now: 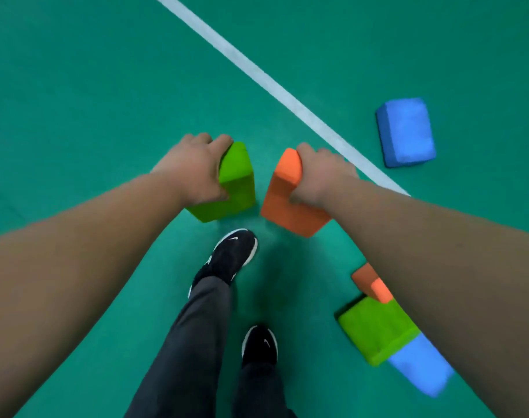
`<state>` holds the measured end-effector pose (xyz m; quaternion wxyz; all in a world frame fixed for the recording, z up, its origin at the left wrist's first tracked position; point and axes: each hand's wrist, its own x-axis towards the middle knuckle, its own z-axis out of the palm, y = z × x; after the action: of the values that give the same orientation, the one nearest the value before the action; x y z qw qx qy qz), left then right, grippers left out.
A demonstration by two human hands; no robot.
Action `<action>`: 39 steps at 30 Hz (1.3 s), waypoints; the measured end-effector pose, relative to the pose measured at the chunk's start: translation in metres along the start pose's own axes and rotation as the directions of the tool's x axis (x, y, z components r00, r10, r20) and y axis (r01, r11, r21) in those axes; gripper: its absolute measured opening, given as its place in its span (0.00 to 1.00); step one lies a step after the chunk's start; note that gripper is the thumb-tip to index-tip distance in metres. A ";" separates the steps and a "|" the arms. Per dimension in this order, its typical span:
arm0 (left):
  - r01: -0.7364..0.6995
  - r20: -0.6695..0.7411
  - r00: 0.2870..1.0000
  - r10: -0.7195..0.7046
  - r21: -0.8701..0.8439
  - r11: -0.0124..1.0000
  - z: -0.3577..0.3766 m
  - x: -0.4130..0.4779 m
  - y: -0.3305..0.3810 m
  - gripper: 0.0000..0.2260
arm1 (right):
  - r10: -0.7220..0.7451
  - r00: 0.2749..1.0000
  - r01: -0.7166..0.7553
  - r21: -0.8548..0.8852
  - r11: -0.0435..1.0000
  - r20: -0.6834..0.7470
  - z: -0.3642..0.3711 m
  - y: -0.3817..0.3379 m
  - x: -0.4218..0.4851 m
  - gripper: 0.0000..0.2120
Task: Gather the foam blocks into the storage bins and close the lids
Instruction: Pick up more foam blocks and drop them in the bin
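Green sports floor (76,86) all round, with wide stretches of it to the left and far off. Crossed by a white line (257,76) slanting from far middle down to the right, ending behind the right forearm (438,251).

Mid-scene, side by side yet apart: green block (237,182) grasped by the left hand (193,170), fingers curled over its far top edge, thumb on the near side. Orange block (282,200) grasped likewise by the right hand (323,179) along its right top edge. Narrow gap of floor between the two blocks. Cannot tell whether they rest on the floor or hang clear of it.

Past the line, far right: blue block (406,132), lying flat, well apart from both hands. Near right, partly hidden under the right forearm: a cluster of three, overlapping in view. Second orange block (370,282) farthest, second green block (374,327) nearer, second blue block (420,366) nearest and blurred.

Near middle, below the held blocks: black shoe (231,256) stepped forward, toe just short of the gap between them. Other shoe (260,346) nearer, dark trousers (196,342) over both. Cluster close on the right of the legs. More green floor to their left.
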<state>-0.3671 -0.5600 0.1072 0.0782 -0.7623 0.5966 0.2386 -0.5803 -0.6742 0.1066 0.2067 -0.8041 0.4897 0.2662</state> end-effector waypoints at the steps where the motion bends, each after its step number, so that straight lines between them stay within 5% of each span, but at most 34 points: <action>1: 0.046 -0.019 0.999 -0.046 0.007 0.999 -0.004 -0.022 -0.017 0.41 | -0.055 0.998 0.053 -0.047 0.997 -0.044 -0.005 -0.027 -0.006 0.36; 10: 0.381 -0.045 0.919 -0.391 -0.155 0.912 0.005 -0.255 -0.171 0.40 | -0.461 0.884 0.417 -0.314 0.853 -0.077 0.028 -0.285 -0.117 0.31; 16: 0.597 0.010 0.769 -0.639 -0.370 0.712 0.064 -0.420 -0.284 0.43 | -0.656 0.753 0.612 -0.420 0.670 0.052 0.097 -0.456 -0.195 0.33; 31: 0.779 -0.001 0.424 -0.905 -0.509 0.366 0.213 -0.852 -0.493 0.36 | -0.847 0.464 0.828 -0.466 0.311 0.261 0.312 -0.828 -0.485 0.37; 39: 0.827 -0.039 0.188 -0.981 -0.533 0.179 0.251 -1.022 -0.576 0.38 | -0.953 0.245 0.850 -0.512 0.124 0.176 0.392 -0.980 -0.593 0.33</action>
<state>-0.0673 0.5915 0.2600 -0.0650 -0.9910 -0.0531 0.1045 -0.0135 0.3861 0.2477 0.0542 -0.9755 -0.1739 0.1235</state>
